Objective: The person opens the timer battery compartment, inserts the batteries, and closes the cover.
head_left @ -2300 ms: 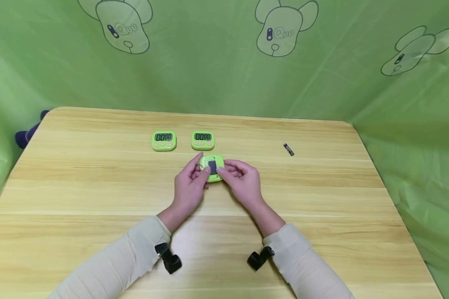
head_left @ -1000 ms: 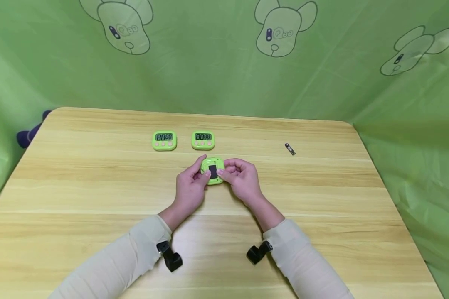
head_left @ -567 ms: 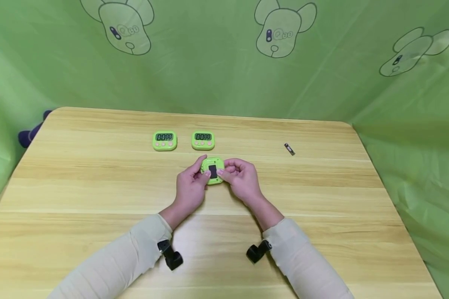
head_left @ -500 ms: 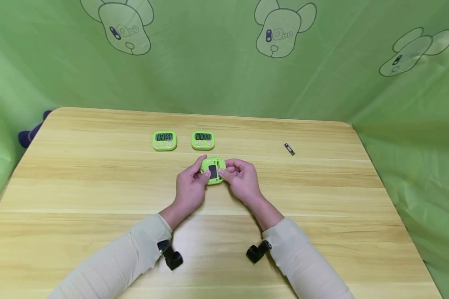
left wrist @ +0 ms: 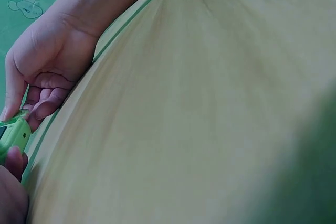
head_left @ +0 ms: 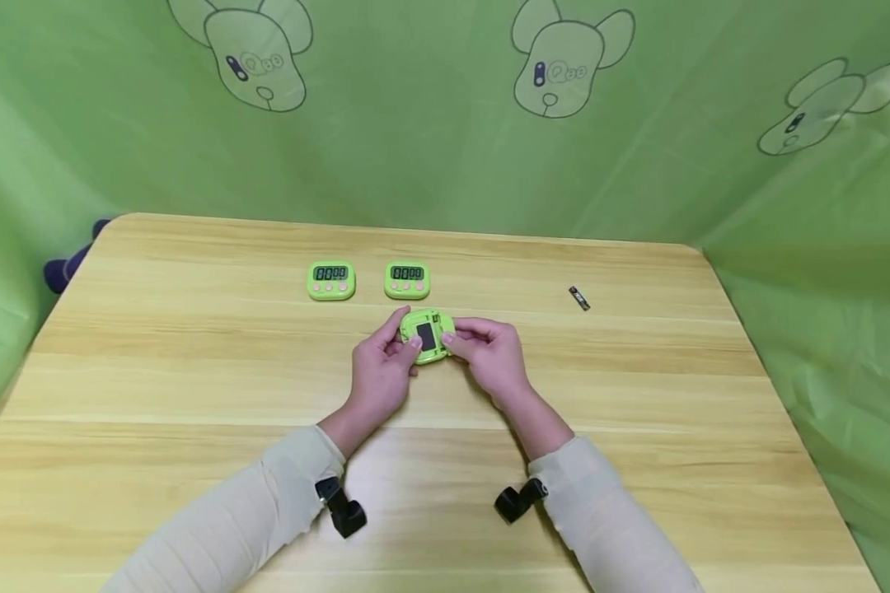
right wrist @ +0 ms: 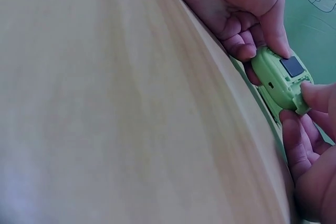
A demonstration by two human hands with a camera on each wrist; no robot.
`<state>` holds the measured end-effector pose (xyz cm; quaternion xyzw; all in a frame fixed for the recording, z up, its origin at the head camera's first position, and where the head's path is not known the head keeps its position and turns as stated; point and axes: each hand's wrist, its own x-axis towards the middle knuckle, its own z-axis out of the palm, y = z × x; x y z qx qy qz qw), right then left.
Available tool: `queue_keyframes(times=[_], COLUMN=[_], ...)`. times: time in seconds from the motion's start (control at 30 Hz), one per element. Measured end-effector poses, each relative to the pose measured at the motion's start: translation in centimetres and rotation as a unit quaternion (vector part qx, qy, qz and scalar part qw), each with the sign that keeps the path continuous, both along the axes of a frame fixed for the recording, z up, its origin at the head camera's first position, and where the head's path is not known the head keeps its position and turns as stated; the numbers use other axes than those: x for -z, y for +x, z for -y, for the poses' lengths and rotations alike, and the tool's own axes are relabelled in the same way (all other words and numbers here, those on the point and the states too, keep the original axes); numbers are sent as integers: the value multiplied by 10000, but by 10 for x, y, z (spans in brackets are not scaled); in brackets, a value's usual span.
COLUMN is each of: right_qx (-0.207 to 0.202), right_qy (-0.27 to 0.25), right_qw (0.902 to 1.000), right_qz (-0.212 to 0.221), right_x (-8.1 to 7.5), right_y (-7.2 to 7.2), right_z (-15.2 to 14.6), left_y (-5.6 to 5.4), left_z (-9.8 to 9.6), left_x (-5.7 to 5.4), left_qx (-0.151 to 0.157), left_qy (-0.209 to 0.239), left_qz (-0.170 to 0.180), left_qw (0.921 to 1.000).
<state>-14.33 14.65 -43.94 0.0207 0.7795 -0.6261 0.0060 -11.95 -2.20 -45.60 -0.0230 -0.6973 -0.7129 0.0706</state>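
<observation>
A green digital timer [head_left: 425, 336] is held back side up between both hands above the table, its dark rectangular pad [right wrist: 292, 66] showing. My left hand [head_left: 381, 372] grips its left side, with the thumb on the back beside the pad. At the other side, my right hand [head_left: 495, 361] pinches a green battery cover [right wrist: 301, 103] between thumb and fingers. The cover stands slightly out from the timer's body, and an open slot shows between them. In the left wrist view only a corner of the timer is visible, so the cover is hard to make out there.
Two more green timers [head_left: 331, 281] stand face up behind the hands, both displays reading 00:00. A small dark battery [head_left: 579, 298] lies to the right on the wooden table [head_left: 675, 371]. Green cloth [head_left: 430, 165] hangs behind the table and at its sides.
The battery cover has slid to the right, out from the timer's body, under my right thumb. My right hand has shifted slightly right; the left keeps its grip.
</observation>
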Motion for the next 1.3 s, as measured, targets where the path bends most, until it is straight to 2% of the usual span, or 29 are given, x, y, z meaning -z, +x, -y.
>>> queue_keyframes(times=[0.17, 0.33, 0.47, 0.6, 0.7, 0.83, 0.97, 1.13, 1.3], right_qx=[203, 301, 377, 428, 452, 456, 462, 486, 628], right_qy=[-204, -216, -179, 138, 658, 1451, 1922, 2033, 1849], right_qw=[9996, 9993, 9990, 9989, 9968, 9881, 9800, 9778, 9805], right_qz=[4, -24, 130, 140, -47, -251, -248, -124, -209], right_x=[1, 0, -2, -3, -3, -3, -2, -4, -2], right_y=[1, 1, 1, 3, 4, 5, 4, 5, 7], right_z=[-1, -4, -10, -20, -30, -43, -52, -57, -62], left_y=[0, -1, -1, 0, 0, -1, -1, -1, -1], left_z=[-1, -1, -2, -2, -2, -1, 0, -1, -2], left_x=[1, 2, 1, 0, 0, 0, 1, 1, 1], left_qx=[48, 33, 24, 53, 69, 77, 80, 110, 118], left_qy=[9, -70, -120, -112, -94, -89, -93, -76, -77], left_qz=[3, 1, 19, 16, -26, -46, -15, 27, -59], left_qw=[10000, 10000, 9999, 9999, 9999, 9999, 9999, 9999, 9999])
